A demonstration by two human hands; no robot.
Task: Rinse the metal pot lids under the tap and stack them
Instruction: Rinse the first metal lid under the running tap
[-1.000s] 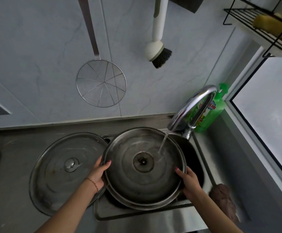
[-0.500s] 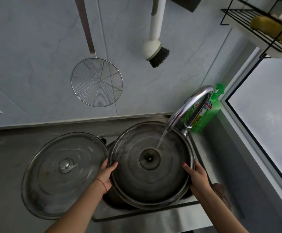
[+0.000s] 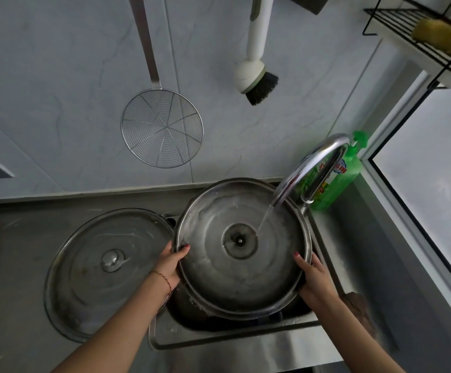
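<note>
1. We see a large round metal pot lid (image 3: pixel 241 275) held underside up over the sink (image 3: pixel 227 339), in the lower centre of the frame.
2. The left hand (image 3: pixel 169 265) has its grip pinching the lid's left rim, the thumb hooked over the edge and the other fingers hidden beneath.
3. The right hand (image 3: pixel 314 278) has its grip pinching the right rim in the same way, thumb on the inner face.
4. A curved chrome tap (image 3: pixel 310 168) arches over the lid's upper right edge; its stream of water (image 3: pixel 264 218) lands just right of the lid's dark central boss.
5. White suds or residue streak the lid's inner face, mostly along the upper left.
6. A second, larger metal lid (image 3: pixel 103 270) lies knob up on the steel surface (image 3: pixel 12 305) at lower left, its right edge just beside the left hand.
7. A green dish soap bottle (image 3: pixel 340 176) stands behind the tap, at right of centre.
8. On the tiled wall hang a wire skimmer (image 3: pixel 162 127) at upper centre and a white-handled dish brush (image 3: pixel 256 76) to its right.
9. A black wire rack (image 3: pixel 407 25) in the upper right corner holds a yellow sponge (image 3: pixel 439 36).
10. A brown cloth (image 3: pixel 358 310) lies on the sink's right ledge, next to the right forearm.
</note>
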